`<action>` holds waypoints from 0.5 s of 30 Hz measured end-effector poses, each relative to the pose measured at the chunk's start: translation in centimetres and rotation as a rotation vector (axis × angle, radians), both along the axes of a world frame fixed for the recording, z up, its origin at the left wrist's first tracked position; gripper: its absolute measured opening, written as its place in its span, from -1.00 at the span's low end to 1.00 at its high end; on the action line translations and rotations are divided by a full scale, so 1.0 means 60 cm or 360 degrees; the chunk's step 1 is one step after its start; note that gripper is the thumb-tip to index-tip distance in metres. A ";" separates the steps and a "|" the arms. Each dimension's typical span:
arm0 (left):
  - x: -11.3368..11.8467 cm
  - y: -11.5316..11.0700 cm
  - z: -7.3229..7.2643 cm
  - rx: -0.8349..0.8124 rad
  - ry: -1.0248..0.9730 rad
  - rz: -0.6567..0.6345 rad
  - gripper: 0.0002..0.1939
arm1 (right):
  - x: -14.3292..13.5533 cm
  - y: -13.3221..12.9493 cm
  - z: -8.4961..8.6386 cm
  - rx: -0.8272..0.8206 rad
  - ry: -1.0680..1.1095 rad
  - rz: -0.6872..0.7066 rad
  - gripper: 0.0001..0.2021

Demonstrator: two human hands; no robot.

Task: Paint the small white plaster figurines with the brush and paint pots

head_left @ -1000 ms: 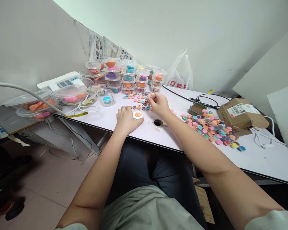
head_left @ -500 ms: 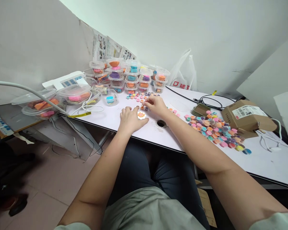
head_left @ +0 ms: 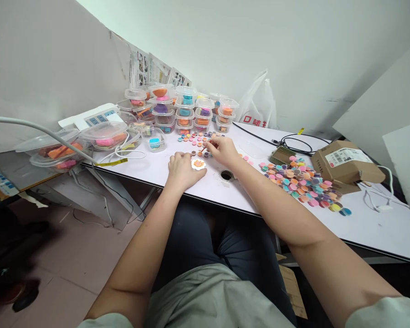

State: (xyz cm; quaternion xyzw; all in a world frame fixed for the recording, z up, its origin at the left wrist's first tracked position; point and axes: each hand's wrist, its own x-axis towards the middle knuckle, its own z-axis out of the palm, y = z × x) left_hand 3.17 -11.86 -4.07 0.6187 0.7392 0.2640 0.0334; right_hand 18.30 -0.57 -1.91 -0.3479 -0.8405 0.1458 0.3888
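Observation:
A small white disc with an orange and pink flower shape (head_left: pixel 198 164) lies on the white table. My left hand (head_left: pixel 183 170) rests beside it, thumb and fingers curved around its left and near sides, touching its edge. Just to the right, my right hand (head_left: pixel 220 149) pinches a thin reddish-brown stick (head_left: pixel 203 148), its tip pointing down and left over some small paint pots. Small colourful pots (head_left: pixel 198 137) stand in rows behind both hands.
Stacked clear tubs (head_left: pixel 185 111) of coloured clay stand at the back. A pile of small pots (head_left: pixel 302 182) and a cardboard box (head_left: pixel 345 161) are on the right. The table has a round hole (head_left: pixel 227 175). A power strip (head_left: pixel 97 119) is at left.
The view has shifted slightly. My left hand's fingers have drawn in closer around the white disc. The stick in my right hand now shows more clearly, tilted down to the left.

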 end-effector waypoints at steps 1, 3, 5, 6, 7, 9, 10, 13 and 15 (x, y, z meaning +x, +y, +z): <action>-0.001 0.000 0.000 -0.0008 0.0009 0.0000 -0.28 | 0.003 -0.003 0.001 -0.0006 0.0025 -0.0012 -0.65; -0.004 0.001 -0.001 -0.0026 0.0026 -0.0028 -0.34 | 0.008 -0.011 0.003 -0.0032 0.0066 -0.0022 -0.62; -0.007 0.002 -0.002 -0.0021 0.0017 -0.0077 -0.34 | 0.012 -0.018 0.004 -0.0073 0.0091 -0.0023 -0.57; -0.009 0.002 -0.002 -0.0016 0.0006 -0.0102 -0.33 | 0.013 -0.021 0.004 -0.0094 0.0098 -0.0022 -0.55; -0.010 0.002 -0.002 -0.0013 -0.0005 -0.0124 -0.32 | 0.014 -0.022 0.003 -0.0113 0.0102 -0.0021 -0.53; -0.012 0.001 -0.001 -0.0012 -0.0020 -0.0157 -0.33 | 0.016 -0.022 0.003 -0.0144 0.0112 -0.0028 -0.52; -0.013 0.000 0.000 -0.0015 -0.0025 -0.0167 -0.34 | 0.016 -0.020 0.002 -0.0154 0.0120 -0.0036 -0.52; -0.014 -0.002 0.003 -0.0035 -0.0048 -0.0185 -0.36 | 0.018 -0.015 0.001 -0.0168 0.0149 -0.0066 -0.53; -0.014 -0.002 0.005 -0.0048 -0.0064 -0.0186 -0.35 | 0.019 -0.013 -0.001 -0.0170 0.0160 -0.0069 -0.54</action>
